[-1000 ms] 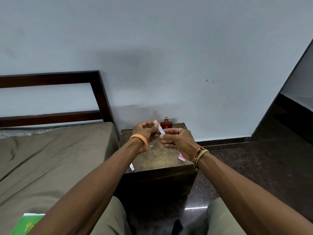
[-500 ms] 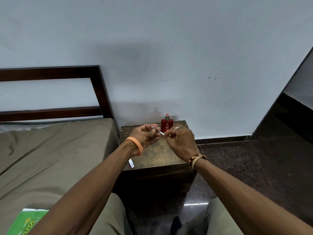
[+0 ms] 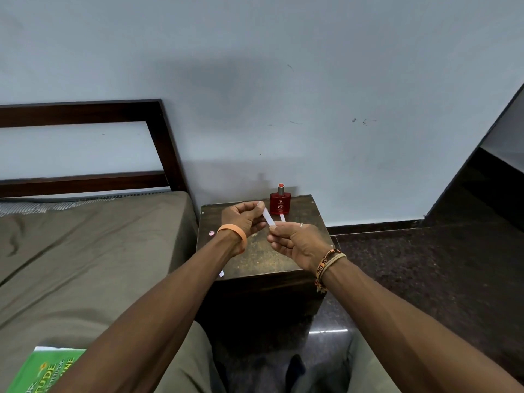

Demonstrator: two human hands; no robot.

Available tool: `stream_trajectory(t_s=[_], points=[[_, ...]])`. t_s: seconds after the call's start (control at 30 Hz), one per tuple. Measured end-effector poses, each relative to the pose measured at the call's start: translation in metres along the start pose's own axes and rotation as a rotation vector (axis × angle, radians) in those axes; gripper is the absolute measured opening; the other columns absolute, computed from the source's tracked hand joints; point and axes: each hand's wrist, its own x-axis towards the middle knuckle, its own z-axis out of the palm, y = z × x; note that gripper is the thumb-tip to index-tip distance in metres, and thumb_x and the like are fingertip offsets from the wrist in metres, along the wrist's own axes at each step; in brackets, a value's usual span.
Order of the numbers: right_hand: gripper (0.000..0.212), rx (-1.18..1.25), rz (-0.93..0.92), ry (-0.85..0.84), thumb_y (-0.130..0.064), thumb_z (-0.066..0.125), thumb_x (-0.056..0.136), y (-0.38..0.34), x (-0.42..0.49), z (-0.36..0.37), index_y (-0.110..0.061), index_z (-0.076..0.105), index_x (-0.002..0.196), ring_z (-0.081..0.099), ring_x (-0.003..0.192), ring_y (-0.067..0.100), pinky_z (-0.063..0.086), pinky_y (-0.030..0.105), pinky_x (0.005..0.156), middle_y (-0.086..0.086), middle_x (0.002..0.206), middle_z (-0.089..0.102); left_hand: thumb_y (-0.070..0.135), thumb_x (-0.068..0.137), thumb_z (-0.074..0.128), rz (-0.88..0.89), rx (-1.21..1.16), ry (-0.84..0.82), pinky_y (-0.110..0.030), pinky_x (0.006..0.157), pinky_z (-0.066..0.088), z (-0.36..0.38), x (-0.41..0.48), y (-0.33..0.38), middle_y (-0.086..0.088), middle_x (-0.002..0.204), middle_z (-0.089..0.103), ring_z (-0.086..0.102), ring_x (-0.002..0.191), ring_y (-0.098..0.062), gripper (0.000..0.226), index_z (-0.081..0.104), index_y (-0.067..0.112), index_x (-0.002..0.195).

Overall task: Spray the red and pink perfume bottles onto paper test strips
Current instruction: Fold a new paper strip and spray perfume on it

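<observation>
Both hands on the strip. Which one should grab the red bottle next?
Right, probably. The red bottle stands straight beyond the right hand; the left hand would have to cross the strip both pinch.
</observation>
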Motion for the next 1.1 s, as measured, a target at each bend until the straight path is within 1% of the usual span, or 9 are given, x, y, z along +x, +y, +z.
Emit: stream_trajectory(t_s=[0.2, 0.27, 0.37, 0.47, 0.53, 0.63, 0.77, 0.93, 1.1], points=[[0.012, -0.006, 0.033, 0.006, 0.000, 0.067, 0.087, 0.009, 0.015, -0.007, 0.004, 0.069, 0.099, 0.068, 0.068, 0.019, 0.058, 0.027, 0.067, 0.014, 0.081, 0.071, 0.011, 0.081, 0.073, 0.044, 0.113, 0.029, -0.029, 0.062, 0.058, 0.006, 0.012, -0.011, -0.014, 0.086, 0.071, 0.069, 0.076, -0.023, 0.007, 0.069, 0.006, 0.085], [0.011, -0.058, 0.039, 0.019, -0.003, 0.067, 0.088, 0.013, 0.022, -0.010, 0.003, 0.069, 0.097, 0.068, 0.068, 0.019, 0.057, 0.028, 0.067, 0.014, 0.081, 0.071, 0.009, 0.082, 0.072, 0.073, 0.195, 0.044, -0.031, 0.062, 0.058, 0.010, 0.018, -0.018, -0.015, 0.086, 0.071, 0.069, 0.077, -0.024, 0.005, 0.069, 0.006, 0.082], [0.020, -0.195, 0.038, 0.041, -0.014, 0.071, 0.088, 0.020, 0.032, -0.019, 0.002, 0.070, 0.100, 0.069, 0.069, 0.020, 0.057, 0.029, 0.067, 0.015, 0.085, 0.073, 0.008, 0.081, 0.072, 0.120, 0.316, 0.068, -0.028, 0.058, 0.058, 0.016, 0.028, -0.030, -0.012, 0.079, 0.070, 0.068, 0.070, -0.023, 0.005, 0.069, 0.008, 0.078], [0.019, -0.331, -0.157, 0.265, -0.021, 0.073, 0.086, 0.027, 0.047, -0.036, -0.005, 0.072, 0.096, 0.071, 0.066, 0.017, 0.060, 0.030, 0.064, 0.013, 0.085, 0.076, 0.009, 0.081, 0.073, 0.160, 0.453, 0.066, -0.031, 0.059, 0.060, 0.023, 0.039, -0.041, -0.011, 0.078, 0.070, 0.069, 0.069, -0.023, 0.008, 0.069, 0.013, 0.075], [0.014, -0.545, -0.359, 0.492, -0.018, 0.069, 0.085, 0.025, 0.057, -0.055, -0.011, 0.073, 0.097, 0.072, 0.076, 0.017, 0.060, 0.033, 0.073, 0.008, 0.088, 0.075, 0.010, 0.081, 0.073, 0.169, 0.524, 0.045, -0.033, 0.061, 0.060, 0.030, 0.047, -0.051, -0.009, 0.078, 0.071, 0.070, 0.072, -0.024, 0.008, 0.069, 0.015, 0.075], [0.028, -0.775, -0.470, 0.600, -0.010, 0.064, 0.084, 0.020, 0.069, -0.084, -0.014, 0.070, 0.111, 0.067, 0.086, 0.016, 0.054, 0.027, 0.081, 0.002, 0.097, 0.072, 0.011, 0.081, 0.073, 0.162, 0.588, 0.024, -0.038, 0.064, 0.061, 0.040, 0.058, -0.070, -0.008, 0.078, 0.071, 0.071, 0.074, -0.025, 0.005, 0.071, 0.015, 0.078], [0.049, -0.905, -0.396, 0.578, -0.004, 0.071, 0.077, 0.025, 0.088, -0.114, -0.013, 0.062, 0.124, 0.064, 0.098, 0.020, 0.055, 0.031, 0.085, 0.003, 0.107, 0.067, 0.011, 0.082, 0.072, 0.116, 0.656, -0.035, -0.044, 0.075, 0.059, 0.053, 0.070, -0.103, -0.009, 0.083, 0.072, 0.070, 0.079, -0.026, 0.002, 0.071, 0.012, 0.083], [0.058, -0.966, -0.301, 0.476, -0.011, 0.078, 0.078, 0.052, 0.113, -0.132, -0.017, 0.057, 0.132, 0.062, 0.110, 0.021, 0.055, 0.035, 0.090, 0.007, 0.127, 0.063, 0.016, 0.081, 0.072, 0.100, 0.800, -0.068, -0.036, 0.077, 0.058, 0.061, 0.084, -0.141, 0.002, 0.077, 0.071, 0.068, 0.075, -0.015, 0.007, 0.071, 0.021, 0.076], [0.067, -0.966, -0.274, 0.380, -0.016, 0.086, 0.071, 0.074, 0.138, -0.135, -0.014, 0.058, 0.131, 0.064, 0.109, 0.023, 0.055, 0.040, 0.091, 0.008, 0.123, 0.067, 0.019, 0.080, 0.073, 0.070, 0.862, -0.056, -0.026, 0.073, 0.054, 0.058, 0.097, -0.172, 0.001, 0.081, 0.073, 0.067, 0.074, -0.012, 0.001, 0.073, 0.019, 0.081]])
